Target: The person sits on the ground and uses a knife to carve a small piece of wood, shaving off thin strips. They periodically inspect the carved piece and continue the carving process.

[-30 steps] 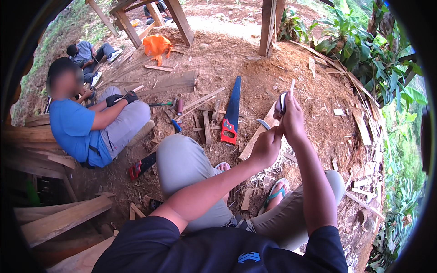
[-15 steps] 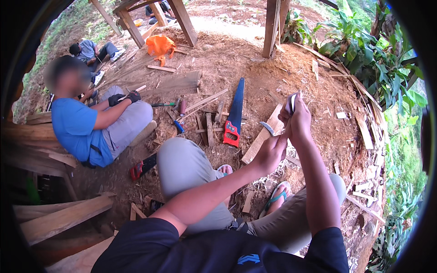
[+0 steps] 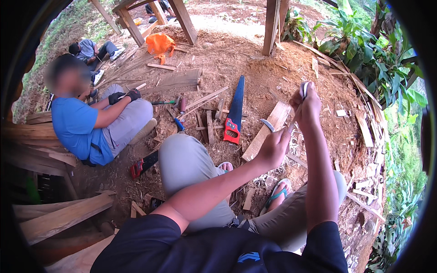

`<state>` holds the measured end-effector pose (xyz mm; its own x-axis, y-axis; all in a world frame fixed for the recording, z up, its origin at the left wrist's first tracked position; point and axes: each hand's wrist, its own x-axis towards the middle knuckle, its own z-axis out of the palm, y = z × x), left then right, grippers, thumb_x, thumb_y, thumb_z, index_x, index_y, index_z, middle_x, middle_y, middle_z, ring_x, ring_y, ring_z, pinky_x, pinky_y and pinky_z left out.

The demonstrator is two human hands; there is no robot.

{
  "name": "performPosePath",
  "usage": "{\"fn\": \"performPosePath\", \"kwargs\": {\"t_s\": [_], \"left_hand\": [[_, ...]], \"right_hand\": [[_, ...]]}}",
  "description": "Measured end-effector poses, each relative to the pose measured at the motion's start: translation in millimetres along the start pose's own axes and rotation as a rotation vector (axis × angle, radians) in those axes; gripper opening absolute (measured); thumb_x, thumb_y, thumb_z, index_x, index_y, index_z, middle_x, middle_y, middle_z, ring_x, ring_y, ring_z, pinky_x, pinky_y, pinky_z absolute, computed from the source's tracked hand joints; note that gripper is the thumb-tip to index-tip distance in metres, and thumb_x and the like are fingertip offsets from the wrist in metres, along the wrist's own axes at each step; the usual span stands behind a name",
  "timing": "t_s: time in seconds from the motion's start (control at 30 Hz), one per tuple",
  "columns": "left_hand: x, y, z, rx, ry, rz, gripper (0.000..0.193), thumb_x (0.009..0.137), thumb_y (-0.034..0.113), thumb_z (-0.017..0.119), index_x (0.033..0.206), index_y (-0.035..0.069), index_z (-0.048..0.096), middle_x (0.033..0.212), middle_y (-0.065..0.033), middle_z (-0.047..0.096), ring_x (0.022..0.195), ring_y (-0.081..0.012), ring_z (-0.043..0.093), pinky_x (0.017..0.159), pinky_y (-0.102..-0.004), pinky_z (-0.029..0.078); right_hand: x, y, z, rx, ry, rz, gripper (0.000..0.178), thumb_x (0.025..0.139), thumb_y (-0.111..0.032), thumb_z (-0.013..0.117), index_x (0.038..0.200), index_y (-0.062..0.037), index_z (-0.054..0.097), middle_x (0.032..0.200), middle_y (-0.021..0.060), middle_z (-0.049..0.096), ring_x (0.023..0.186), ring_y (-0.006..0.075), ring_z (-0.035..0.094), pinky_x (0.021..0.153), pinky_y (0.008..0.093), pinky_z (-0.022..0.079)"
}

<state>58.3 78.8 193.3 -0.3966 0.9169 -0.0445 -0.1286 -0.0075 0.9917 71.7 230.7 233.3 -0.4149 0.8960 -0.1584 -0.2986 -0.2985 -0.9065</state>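
The right hand (image 3: 309,102) is closed around the upper end of a thin wood strip (image 3: 298,102), and the left hand (image 3: 273,148), lower and nearer, grips a small curved knife (image 3: 267,124) whose blade lies against that strip above the plank (image 3: 266,132) on the ground. If the blade skids off the narrow strip it could reach the right fingers just above it or drop toward the knees below. The handsaw (image 3: 235,111) lies well to the left.
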Motion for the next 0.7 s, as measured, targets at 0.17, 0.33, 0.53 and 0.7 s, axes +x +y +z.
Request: {"fn": "performPosePath", "kwargs": {"t_s": [0.17, 0.33, 0.53, 0.7], "left_hand": [[7.4, -5.3, -16.1, 0.205, 0.069, 0.057, 0.048, 0.105, 0.034, 0.031, 0.073, 0.004, 0.051, 0.055, -0.0009, 0.048, 0.048, -0.0088, 0.044, 0.047, -0.0291, 0.035], [5.5, -4.8, -2.0, 0.099, 0.058, 0.032, 0.046, 0.104, 0.037, 0.034, 0.076, 0.005, 0.051, 0.055, 0.0019, 0.043, 0.048, -0.0084, 0.040, 0.048, -0.0278, 0.034], [6.8, 2.2, -12.5, 0.194, 0.097, 0.025, 0.048, 0.104, 0.039, 0.033, 0.073, 0.006, 0.049, 0.054, 0.0018, 0.042, 0.048, -0.0098, 0.040, 0.048, -0.0302, 0.034], [-5.5, 2.9, 3.0, 0.346, 0.043, 0.029, 0.051, 0.103, 0.040, 0.031, 0.076, 0.002, 0.050, 0.057, -0.0091, 0.050, 0.054, -0.0250, 0.050, 0.055, -0.0396, 0.039]], "right_hand": [[-50.5, 15.7, 18.5, 0.056, -0.132, 0.060, 0.035, 0.105, -0.030, 0.034, 0.080, -0.0075, 0.043, 0.060, 0.0009, 0.036, 0.051, 0.0126, 0.033, 0.050, 0.0289, 0.031], [-12.4, 9.5, 6.6, 0.100, -0.071, 0.048, 0.037, 0.105, -0.031, 0.030, 0.080, -0.0086, 0.045, 0.060, -0.0010, 0.041, 0.050, 0.0103, 0.034, 0.051, 0.0275, 0.032], [-38.2, 21.8, 14.0, 0.050, -0.131, 0.038, 0.033, 0.104, -0.030, 0.034, 0.085, -0.0069, 0.046, 0.059, 0.0016, 0.040, 0.049, 0.0131, 0.035, 0.048, 0.0299, 0.032], [2.9, -4.1, -9.7, 0.044, 0.039, 0.002, 0.039, 0.105, -0.034, 0.034, 0.075, -0.0100, 0.044, 0.058, -0.0023, 0.038, 0.048, 0.0106, 0.032, 0.048, 0.0281, 0.032]]}}
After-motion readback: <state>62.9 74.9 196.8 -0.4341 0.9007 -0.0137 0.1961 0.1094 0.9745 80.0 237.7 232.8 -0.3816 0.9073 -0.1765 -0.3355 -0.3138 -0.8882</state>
